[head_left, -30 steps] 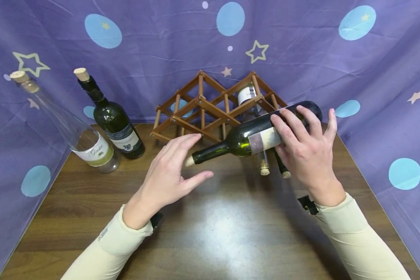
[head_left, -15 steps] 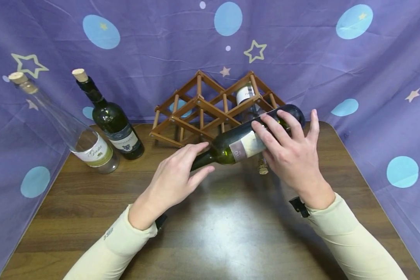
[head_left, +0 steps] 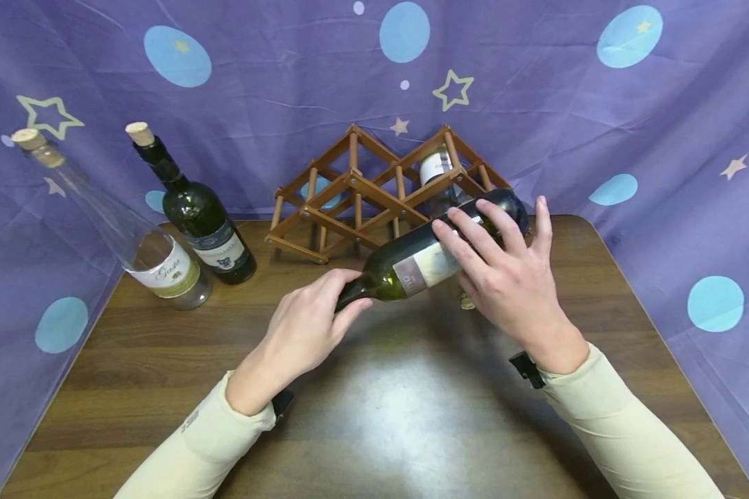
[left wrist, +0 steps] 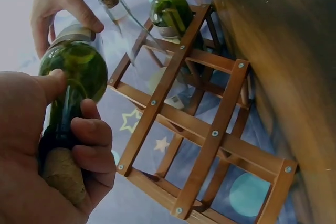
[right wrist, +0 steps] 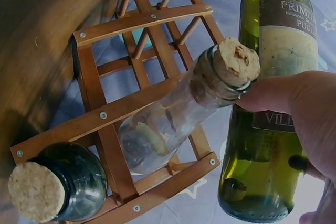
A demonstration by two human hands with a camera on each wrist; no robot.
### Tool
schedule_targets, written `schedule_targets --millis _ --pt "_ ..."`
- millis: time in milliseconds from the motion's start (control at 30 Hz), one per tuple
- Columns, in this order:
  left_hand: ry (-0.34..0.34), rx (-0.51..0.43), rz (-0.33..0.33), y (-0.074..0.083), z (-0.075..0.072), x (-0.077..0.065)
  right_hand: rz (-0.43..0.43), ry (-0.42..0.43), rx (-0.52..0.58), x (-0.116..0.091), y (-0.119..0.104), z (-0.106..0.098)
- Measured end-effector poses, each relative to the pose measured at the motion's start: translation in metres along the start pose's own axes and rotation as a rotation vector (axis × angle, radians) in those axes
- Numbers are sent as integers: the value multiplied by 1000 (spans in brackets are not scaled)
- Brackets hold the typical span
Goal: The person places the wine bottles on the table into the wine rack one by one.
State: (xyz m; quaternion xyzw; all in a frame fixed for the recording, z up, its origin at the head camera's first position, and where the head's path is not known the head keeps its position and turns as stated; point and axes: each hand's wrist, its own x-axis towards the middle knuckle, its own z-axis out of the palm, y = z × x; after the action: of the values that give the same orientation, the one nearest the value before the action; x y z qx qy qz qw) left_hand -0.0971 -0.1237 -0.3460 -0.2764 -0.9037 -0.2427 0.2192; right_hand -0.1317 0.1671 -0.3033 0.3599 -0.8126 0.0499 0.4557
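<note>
A green wine bottle (head_left: 387, 277) with a pale label and a cork is held slanted above the table, in front of the wooden wine rack (head_left: 352, 179). My left hand (head_left: 302, 319) grips its neck; in the left wrist view the fingers curl round it, and the cork (left wrist: 64, 174) shows by the palm. Over the bottle's body lies my right hand (head_left: 512, 284), its thumb against the label in the right wrist view. Two corked bottles lie in the rack: a clear one (right wrist: 163, 124) and a dark green one (right wrist: 84, 182), which the held bottle partly hides in the head view.
A tall clear corked bottle (head_left: 165, 267) and a dark green corked bottle (head_left: 209, 229) stand upright at the left of the wooden table (head_left: 162, 388). A purple patterned cloth (head_left: 274, 90) hangs behind and at both sides.
The held bottle and my right hand have moved left and slightly down. My left hand has gone from a spread pose around the cork end to a grip on the neck.
</note>
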Motion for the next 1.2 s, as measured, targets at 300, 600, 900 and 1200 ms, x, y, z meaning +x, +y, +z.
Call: schedule_targets --millis 300,600,900,1200 --pt "0 -64 -45 -6 2 -13 -4 -5 58 -1 -3 3" --pt "18 -125 -118 -13 1 -27 59 103 103 -5 8 9" --pt "3 -213 -272 -23 -2 -45 332 105 195 -26 54 22" --pt "-15 -280 -373 -30 -1 -61 626 -58 232 -52 90 43"
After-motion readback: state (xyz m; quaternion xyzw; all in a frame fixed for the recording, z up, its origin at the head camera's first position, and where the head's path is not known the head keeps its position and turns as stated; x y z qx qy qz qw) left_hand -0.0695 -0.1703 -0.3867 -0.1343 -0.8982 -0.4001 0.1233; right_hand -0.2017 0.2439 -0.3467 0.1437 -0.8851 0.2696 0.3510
